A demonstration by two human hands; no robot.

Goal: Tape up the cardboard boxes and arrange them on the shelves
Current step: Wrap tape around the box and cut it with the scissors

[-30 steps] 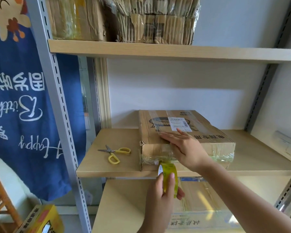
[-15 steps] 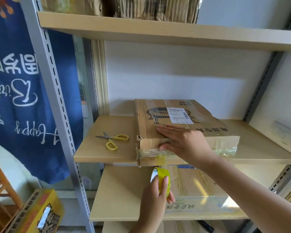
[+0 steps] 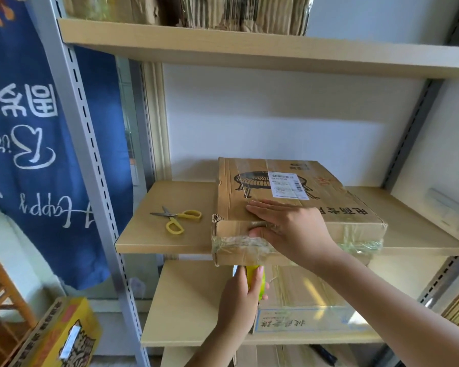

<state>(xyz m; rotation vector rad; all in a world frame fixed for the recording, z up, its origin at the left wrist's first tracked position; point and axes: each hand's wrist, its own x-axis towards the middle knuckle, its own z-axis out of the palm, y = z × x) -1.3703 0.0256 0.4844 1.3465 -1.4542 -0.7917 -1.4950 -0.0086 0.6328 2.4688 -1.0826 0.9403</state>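
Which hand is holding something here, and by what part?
The left hand grips the yellow tape roll round its rim, just below the cardboard box. The right hand holds nothing; it lies flat on the box's front edge.

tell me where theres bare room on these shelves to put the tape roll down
Middle shelf: bare board right of the box, and a strip between the scissors and the shelf's left edge. Lower shelf: open left of the taped box. Top shelf is crowded with cardboard bundles.
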